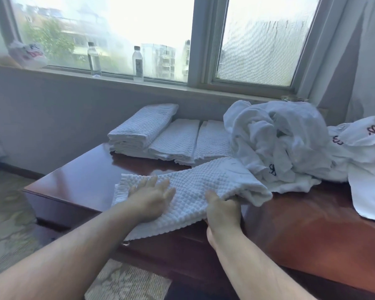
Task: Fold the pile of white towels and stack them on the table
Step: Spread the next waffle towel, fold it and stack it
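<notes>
Under the left hand (152,200), whose fingers lie spread and flat, the waffle-weave towel (195,187) is pressed to the near part of the table (78,180). Just right of that palm, the right hand (222,211) grips the towel's rolled end, thumb on top and fingers tucked beneath the cloth.

The near edge of this towel hangs over the table's front edge, below both wrists. If the flat hand lifts before the fold is settled, I judge the cloth could slide off toward the floor. The lifted end also sits close to the unfolded pile (277,144), up and to the right of the gripping hand; a wide swing could snag those loose towels or drag one along. A fold made with uneven edges would give a bundle that sits crookedly on the others.

The towel is white with a raised square grid, thick and soft, doubled into a long band running from under the left palm up to the right. Beyond both hands, toward the window, the folded towels (169,135) lie in neat rows, the leftmost stack highest.
</notes>
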A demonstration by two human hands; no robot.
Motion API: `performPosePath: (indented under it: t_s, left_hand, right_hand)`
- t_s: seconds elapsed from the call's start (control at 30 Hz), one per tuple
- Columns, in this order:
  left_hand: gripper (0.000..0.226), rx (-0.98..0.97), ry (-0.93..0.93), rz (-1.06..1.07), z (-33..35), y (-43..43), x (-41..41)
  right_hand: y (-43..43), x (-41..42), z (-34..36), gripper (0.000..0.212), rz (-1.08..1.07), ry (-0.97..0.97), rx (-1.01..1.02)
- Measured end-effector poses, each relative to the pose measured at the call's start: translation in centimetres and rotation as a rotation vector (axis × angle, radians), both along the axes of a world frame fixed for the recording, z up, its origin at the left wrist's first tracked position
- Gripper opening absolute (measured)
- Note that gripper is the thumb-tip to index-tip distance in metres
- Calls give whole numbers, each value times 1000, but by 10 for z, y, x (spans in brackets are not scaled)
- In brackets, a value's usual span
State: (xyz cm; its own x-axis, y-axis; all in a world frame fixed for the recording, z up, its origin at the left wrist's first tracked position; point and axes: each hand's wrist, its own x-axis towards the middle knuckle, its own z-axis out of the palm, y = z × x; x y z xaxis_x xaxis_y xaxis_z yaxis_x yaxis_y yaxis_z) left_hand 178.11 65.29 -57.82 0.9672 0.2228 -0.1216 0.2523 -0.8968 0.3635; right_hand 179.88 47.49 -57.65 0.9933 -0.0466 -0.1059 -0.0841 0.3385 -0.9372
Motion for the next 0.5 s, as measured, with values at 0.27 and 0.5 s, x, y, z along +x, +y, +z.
performPosePath:
  t_s: [0.27, 0.5]
  left_hand:
    - [79, -135, -210, -36, 26, 19, 19]
    - [45, -560, -120, -96, 22, 44, 41]
  right_hand:
    - [-19, 34, 46, 28, 282, -397, -201]
    - [-11, 98, 66, 31, 343, -315, -109]
